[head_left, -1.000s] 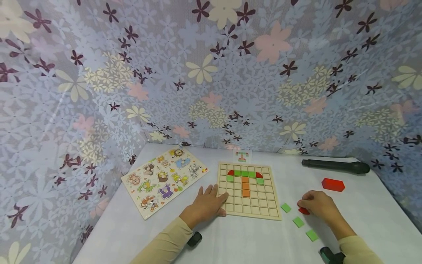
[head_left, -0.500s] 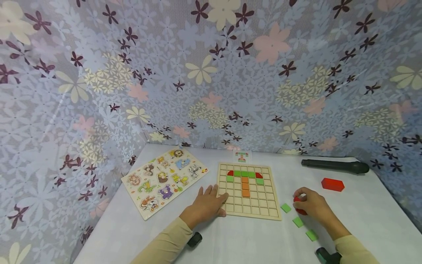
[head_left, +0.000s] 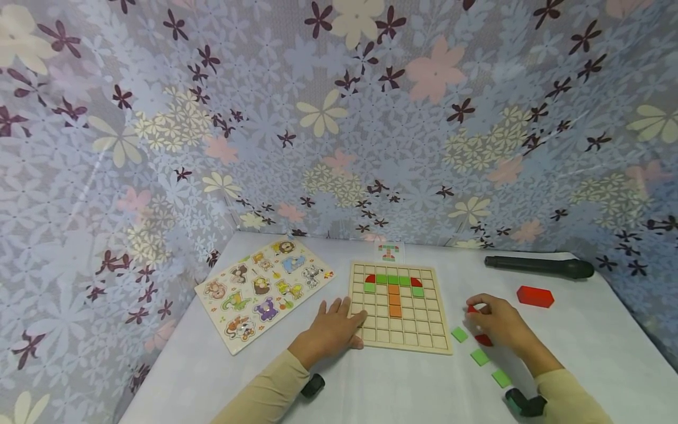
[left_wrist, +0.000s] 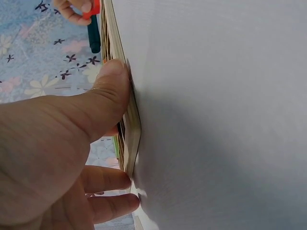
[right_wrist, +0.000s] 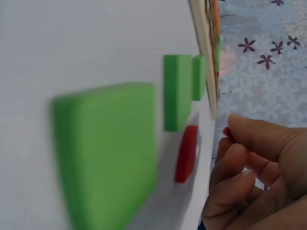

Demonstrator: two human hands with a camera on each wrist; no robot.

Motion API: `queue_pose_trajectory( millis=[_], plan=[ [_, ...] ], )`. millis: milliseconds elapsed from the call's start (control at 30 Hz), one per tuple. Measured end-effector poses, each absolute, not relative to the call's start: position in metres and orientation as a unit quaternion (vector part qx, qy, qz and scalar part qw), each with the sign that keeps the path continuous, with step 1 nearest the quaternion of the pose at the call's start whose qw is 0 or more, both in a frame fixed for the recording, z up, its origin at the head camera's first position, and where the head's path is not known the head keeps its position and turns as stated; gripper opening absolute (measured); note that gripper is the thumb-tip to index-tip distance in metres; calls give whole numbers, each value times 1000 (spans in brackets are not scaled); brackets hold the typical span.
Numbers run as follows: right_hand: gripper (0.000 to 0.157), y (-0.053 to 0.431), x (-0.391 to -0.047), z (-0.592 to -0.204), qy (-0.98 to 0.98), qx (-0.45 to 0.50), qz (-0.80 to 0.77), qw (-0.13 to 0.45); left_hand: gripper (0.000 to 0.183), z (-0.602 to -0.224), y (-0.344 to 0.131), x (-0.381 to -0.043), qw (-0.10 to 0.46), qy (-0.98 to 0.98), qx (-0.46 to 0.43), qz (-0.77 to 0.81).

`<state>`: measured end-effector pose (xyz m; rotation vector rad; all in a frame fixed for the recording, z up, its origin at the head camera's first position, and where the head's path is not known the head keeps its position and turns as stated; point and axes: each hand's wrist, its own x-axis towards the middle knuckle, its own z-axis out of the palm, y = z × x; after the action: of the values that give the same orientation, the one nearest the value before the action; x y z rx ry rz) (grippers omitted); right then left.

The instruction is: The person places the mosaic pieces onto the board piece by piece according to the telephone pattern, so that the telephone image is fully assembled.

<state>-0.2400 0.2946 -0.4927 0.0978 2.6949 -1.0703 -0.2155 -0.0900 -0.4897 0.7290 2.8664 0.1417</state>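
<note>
The wooden grid board (head_left: 410,325) lies flat, with green, red and orange pieces set in a T-like pattern in its upper cells. My left hand (head_left: 331,327) rests against its left edge, fingers spread; in the left wrist view the thumb (left_wrist: 112,88) lies along the board's rim. Right of the board, my right hand (head_left: 503,323) pinches a small red piece (right_wrist: 227,132) between thumb and fingers, raised off the table. Below that hand lies another red piece (head_left: 484,340), rounded on one side. Three green square tiles (head_left: 479,357) lie in a slanting row beside it.
An animal puzzle board (head_left: 265,288) lies at the left. Behind the grid board stands a small pattern card (head_left: 389,252). A red block (head_left: 535,297) and a black microphone-shaped object (head_left: 537,267) lie at the right. Flowered cloth hangs behind the table.
My right hand has picked up one red piece and moved up and slightly left with it, leaving the other red piece on the table. The left hand stays in place.
</note>
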Motion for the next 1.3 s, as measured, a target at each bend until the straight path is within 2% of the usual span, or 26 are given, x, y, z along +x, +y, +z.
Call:
queue_pose_trajectory(
  millis=[267,433,700,967,1167,1300],
  plan=[
    [51,273,-248,-481,901,16,-419,108,71,-491,-91,-216,89,964,246,40],
    [54,241,-258,-479,861,22,-492,128,71,-491,-91,-217,89,964,245,43],
    [51,179,-270,-483,802,-51,-569,174,71,-491,-91,-217,95,965,242,48],
    [41,137,-271,-492,848,-85,-503,141,70,-491,-90,-217,97,964,244,49],
    [26,129,-271,-497,901,-102,-410,99,70,-491,-90,-217,93,963,247,48],
    [24,128,-272,-497,915,-106,-377,96,70,-490,-91,-216,93,964,245,43]
  ],
)
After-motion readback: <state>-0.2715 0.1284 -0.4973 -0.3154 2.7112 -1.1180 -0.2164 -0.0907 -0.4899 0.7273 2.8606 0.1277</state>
